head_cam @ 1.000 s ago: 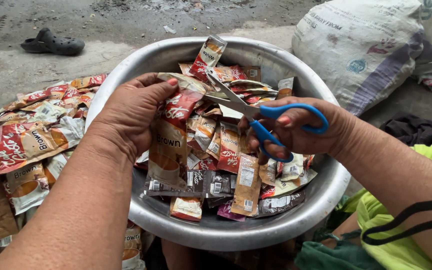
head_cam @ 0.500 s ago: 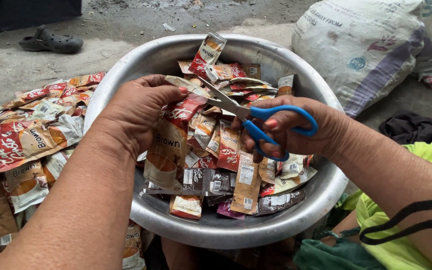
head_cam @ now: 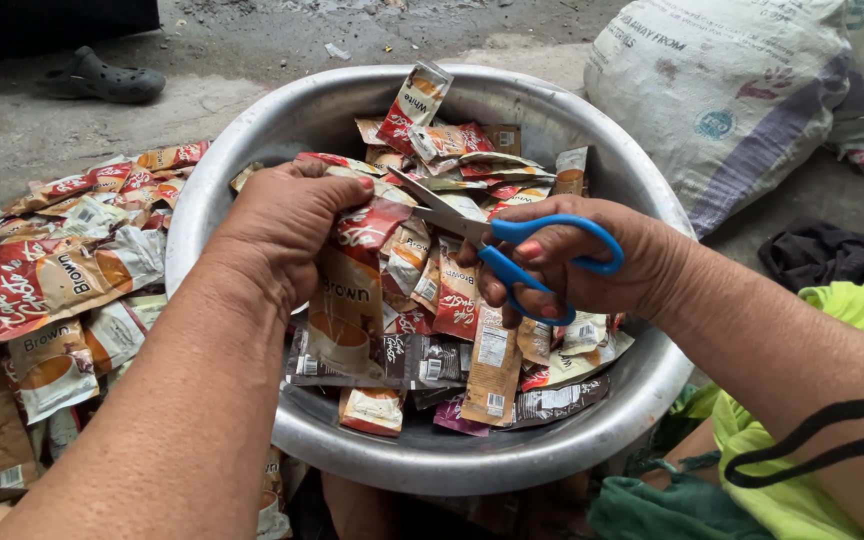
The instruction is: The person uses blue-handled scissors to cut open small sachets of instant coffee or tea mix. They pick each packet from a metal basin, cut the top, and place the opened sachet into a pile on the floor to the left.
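A big dented metal bowl (head_cam: 252,130) sits in front of me, full of used red, brown and white drink sachets. My left hand (head_cam: 277,225) grips the top of one long brown-and-red sachet (head_cam: 344,300) over the bowl's left half. My right hand (head_cam: 592,265) holds blue-handled scissors (head_cam: 512,245), fingers through the loops. The steel blades point left toward the top of the held sachet, close to my left fingertips.
A heap of flattened sachets (head_cam: 52,290) lies on the ground left of the bowl. A large white woven sack (head_cam: 732,100) stands at the back right beside dark cloth (head_cam: 832,255). A black clog (head_cam: 102,78) lies on the concrete at the back left.
The scissors have drawn closer to the held sachet and their blades have come nearer together. My left hand keeps its grip with little movement.
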